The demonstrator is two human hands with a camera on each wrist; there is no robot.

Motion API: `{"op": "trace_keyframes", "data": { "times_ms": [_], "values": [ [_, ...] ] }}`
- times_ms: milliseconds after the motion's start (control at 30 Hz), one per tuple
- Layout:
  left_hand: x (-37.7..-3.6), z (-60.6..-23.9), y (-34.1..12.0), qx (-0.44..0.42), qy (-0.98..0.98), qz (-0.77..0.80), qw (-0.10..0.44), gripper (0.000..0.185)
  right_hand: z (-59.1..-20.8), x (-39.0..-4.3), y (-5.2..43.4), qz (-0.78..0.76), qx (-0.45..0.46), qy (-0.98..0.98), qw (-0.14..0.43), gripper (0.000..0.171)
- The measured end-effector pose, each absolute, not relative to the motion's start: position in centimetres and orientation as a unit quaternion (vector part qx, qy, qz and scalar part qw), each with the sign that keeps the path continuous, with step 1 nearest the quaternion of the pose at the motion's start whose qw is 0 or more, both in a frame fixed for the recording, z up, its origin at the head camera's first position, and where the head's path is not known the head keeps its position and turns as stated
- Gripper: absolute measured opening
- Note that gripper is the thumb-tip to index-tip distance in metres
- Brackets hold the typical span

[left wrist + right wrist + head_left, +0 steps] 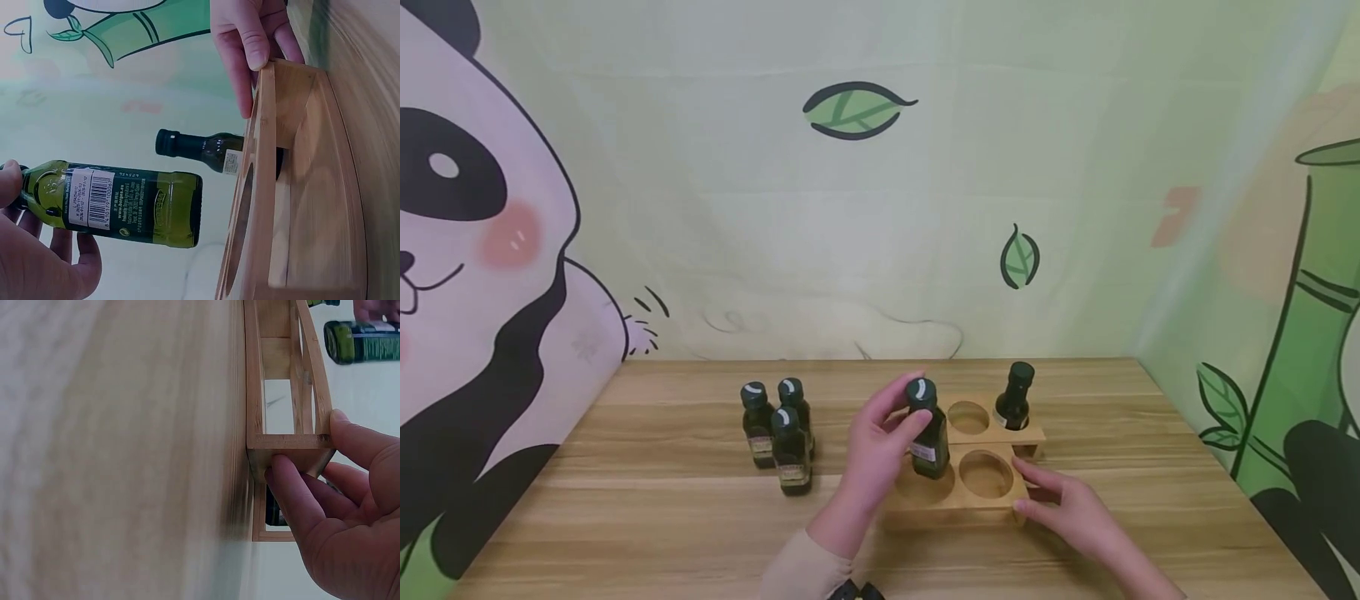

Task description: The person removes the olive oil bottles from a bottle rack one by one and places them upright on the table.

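- I see the left hand [880,437] pinching a dark green glass bottle [928,433] near its cap, fingers curled round the neck; the bottle hangs just above the near-left hole of the wooden rack [992,500] and is not yet seated.
- In the left wrist view the bottle [119,203] shows a square-shouldered body, a barcode label and yellow-green liquid; its base is just short of the rack's top board [250,187].
- The right hand [1067,508] grips the rack's near right corner, thumb on top and fingers against the end, steadying it.
- Progress, as I judge it: one bottle [1015,398] already stands in the far-right hole; two holes are open, plus the one being filled.
- Three matching bottles [778,433] wait in a cluster on the surface [625,500], left of the rack.
- The rack is pale, smooth wood with round cut-outs; the surface is wood-grained.
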State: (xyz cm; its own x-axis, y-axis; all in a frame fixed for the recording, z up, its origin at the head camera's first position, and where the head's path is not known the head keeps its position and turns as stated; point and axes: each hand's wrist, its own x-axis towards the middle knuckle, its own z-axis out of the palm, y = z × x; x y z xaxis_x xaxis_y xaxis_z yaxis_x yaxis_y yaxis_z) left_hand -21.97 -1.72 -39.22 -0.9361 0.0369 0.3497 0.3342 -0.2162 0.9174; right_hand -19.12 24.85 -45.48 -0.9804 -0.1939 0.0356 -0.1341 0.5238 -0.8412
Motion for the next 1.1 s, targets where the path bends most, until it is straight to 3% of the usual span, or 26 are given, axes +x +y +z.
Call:
{"op": "trace_keyframes", "data": {
  "times_ms": [1100],
  "values": [
    [-18.1,-40.5,-11.9,-0.116,-0.719,-0.672,0.137,0.045,-45.5,-19.1,25.0,-0.481,-0.096,0.871,0.030,0.059]
  ]
}}
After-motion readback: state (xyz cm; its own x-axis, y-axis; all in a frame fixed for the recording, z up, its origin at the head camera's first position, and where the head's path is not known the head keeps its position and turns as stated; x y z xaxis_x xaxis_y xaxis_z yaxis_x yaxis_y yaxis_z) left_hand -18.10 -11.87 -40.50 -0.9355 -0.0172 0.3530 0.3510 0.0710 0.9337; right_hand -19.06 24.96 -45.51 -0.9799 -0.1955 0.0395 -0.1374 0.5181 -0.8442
